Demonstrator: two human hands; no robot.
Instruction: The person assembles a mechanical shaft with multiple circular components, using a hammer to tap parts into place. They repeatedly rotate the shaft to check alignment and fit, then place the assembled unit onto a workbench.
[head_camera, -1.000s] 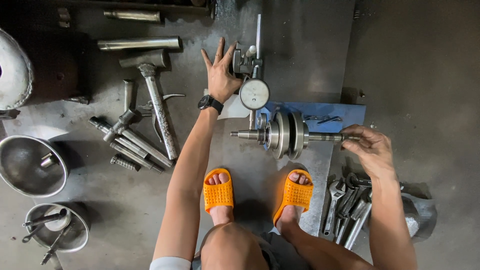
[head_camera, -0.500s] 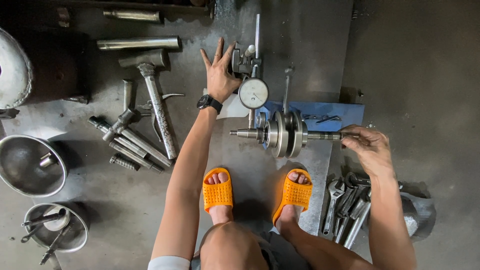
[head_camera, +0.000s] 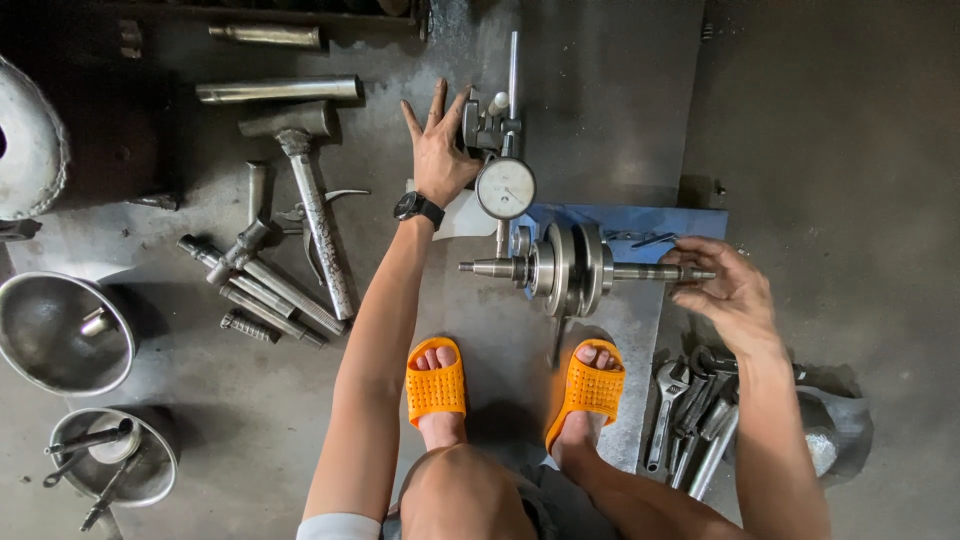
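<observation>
Bright orange is seen on the two perforated slippers (head_camera: 436, 382), set against a dark grey floor (head_camera: 830, 150), and a black watch (head_camera: 418, 208) is worn on the left hand (head_camera: 438, 150). The crankshaft (head_camera: 570, 268) is shown in dull silver steel over a blue mat (head_camera: 640, 218), below a white-faced dial gauge (head_camera: 505, 188). The hammer (head_camera: 310, 200) and the bowls (head_camera: 60, 330) are rendered in grey metal.

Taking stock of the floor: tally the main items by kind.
Round white-faced dial gauge: 1
Steel crankshaft with twin round webs: 1
Steel-handled hammer: 1
Round shiny metal bowls: 2
Orange perforated rubber sandals: 2
Black wristwatch: 1
Total: 8
</observation>
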